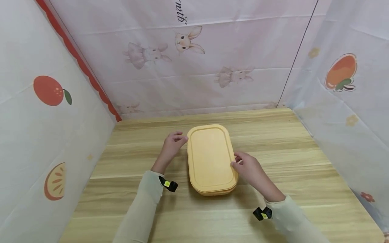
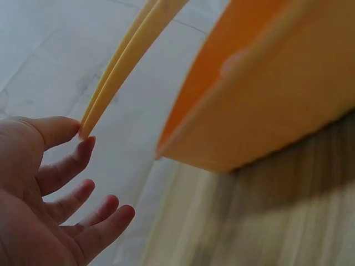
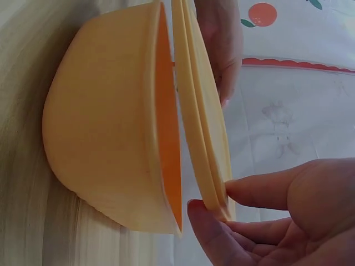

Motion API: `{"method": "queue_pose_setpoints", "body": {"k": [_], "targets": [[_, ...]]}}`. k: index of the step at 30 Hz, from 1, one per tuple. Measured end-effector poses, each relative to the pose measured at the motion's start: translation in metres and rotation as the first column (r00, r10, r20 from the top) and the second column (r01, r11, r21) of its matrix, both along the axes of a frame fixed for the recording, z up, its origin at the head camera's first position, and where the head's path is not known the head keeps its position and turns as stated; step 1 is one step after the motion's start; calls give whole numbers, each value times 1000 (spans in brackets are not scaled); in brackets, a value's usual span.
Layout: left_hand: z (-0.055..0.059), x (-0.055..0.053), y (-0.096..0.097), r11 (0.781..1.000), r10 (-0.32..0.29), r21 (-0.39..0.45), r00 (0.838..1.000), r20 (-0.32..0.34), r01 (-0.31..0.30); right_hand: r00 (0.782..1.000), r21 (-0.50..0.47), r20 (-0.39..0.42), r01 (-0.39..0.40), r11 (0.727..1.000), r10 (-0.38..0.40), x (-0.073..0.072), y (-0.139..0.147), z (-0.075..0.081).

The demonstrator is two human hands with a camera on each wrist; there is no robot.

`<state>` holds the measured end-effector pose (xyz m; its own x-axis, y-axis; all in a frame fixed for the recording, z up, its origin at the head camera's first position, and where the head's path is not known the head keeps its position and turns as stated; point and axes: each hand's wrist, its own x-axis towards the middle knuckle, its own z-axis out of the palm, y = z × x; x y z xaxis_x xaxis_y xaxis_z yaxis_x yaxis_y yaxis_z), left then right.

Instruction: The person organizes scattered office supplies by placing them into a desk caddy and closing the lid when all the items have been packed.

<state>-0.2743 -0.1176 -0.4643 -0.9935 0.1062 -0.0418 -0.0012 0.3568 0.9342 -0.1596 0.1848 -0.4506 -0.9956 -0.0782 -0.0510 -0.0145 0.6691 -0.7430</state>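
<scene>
A yellow rectangular lid (image 1: 211,157) with rounded corners is held over a matching yellow container (image 3: 105,116). In the right wrist view, a gap separates the lid (image 3: 195,119) from the container's rim. My left hand (image 1: 172,145) pinches the lid's left edge near its far corner, thumb against index finger, the other fingers spread. On the opposite side, my right hand (image 1: 250,167) pinches the lid's right edge between thumb and fingers. The container's orange-looking inner wall (image 2: 208,72) shows through the gap; a small pale patch there is too blurred to identify.
The container stands on a wood-grain table (image 1: 136,162). Printed sheets hang around it: a rabbit-patterned one (image 1: 182,84) at the back, and fruit-patterned ones at the left (image 1: 27,135) and right (image 1: 349,111). Both wrists carry small black cameras.
</scene>
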Motion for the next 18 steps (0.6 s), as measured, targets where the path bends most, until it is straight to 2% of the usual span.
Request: {"method": "queue_pose_setpoints", "body": {"k": [4, 10, 14, 18], "targets": [[-13, -5, -1, 1000, -1, -19, 1000, 13, 1, 1000, 74, -11, -5, 997, 6, -5, -6, -5], [-25, -8, 5, 999, 8, -34, 1000, 2, -8, 1000, 119, 18, -8, 993, 6, -8, -6, -7], [-32, -8, 7, 997, -16, -72, 1000, 17, 17, 999, 162, 24, 20, 987, -24, -7, -5, -8], [-40, -5, 7, 995, -12, -96, 999, 30, 14, 999, 172, 48, 9, 985, -18, -4, -8, -12]]}}
